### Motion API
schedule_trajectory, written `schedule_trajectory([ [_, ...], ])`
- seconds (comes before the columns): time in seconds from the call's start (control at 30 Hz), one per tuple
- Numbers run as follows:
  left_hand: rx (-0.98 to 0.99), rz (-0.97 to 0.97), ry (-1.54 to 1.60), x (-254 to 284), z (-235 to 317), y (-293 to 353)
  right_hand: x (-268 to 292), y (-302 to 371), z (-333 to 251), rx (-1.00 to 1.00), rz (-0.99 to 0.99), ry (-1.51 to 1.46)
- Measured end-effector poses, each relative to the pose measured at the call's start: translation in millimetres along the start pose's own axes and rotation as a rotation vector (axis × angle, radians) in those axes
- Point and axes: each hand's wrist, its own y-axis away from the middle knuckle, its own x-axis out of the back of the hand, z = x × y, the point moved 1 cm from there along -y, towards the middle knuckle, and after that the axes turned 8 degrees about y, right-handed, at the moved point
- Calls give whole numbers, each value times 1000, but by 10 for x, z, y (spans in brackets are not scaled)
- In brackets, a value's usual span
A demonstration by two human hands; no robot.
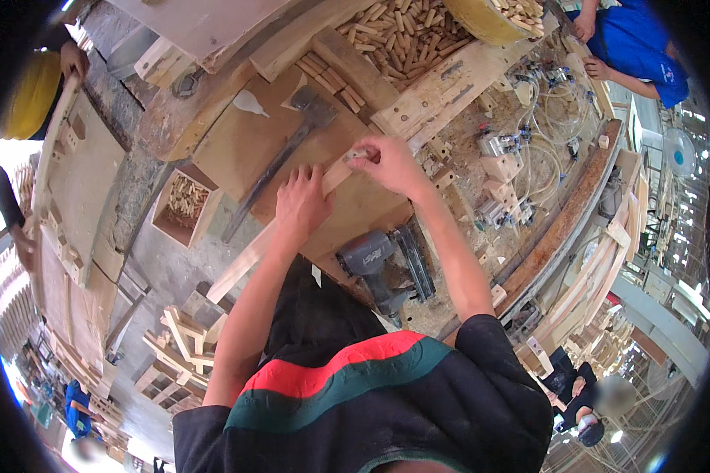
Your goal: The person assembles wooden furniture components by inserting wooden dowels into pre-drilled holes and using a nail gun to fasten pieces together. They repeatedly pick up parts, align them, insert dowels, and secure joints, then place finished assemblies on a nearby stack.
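A long pale wooden strip runs slantwise across the bench in front of me. My left hand is wrapped over it near its far end, thumb and fingers closed on the wood. At that end my right hand makes a pinch with thumb and forefinger. A small pale bit shows between those fingertips, too hidden to name. Left of the strip lies a hammer with a long dark handle. A black nail gun rests below my right hand, close to my body.
Wooden dowels are heaped at the far side; more fill an open wooden box at left. A white squeeze bottle lies beyond the hammer. Clear tubing and clamps occupy the right. Co-workers stand at both sides, one in a blue shirt.
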Motion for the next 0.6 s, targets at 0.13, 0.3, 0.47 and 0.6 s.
schedule_trajectory([
  [0.13, -13, 32, -4, -41, -49, 1, 91, -16, -21, -85, -26, -50],
  [0.3, -10, 20, 39, 23, -27, 11, 109, -12, -53, -41, -88, -46],
  [0.47, -63, 86, 31, -72, -105, 9, 38, 27, 5, 48, 12, 40],
  [0.6, -76, 88, 58, -53, -97, 46, 609, 113, -114, 11, 127, -136],
])
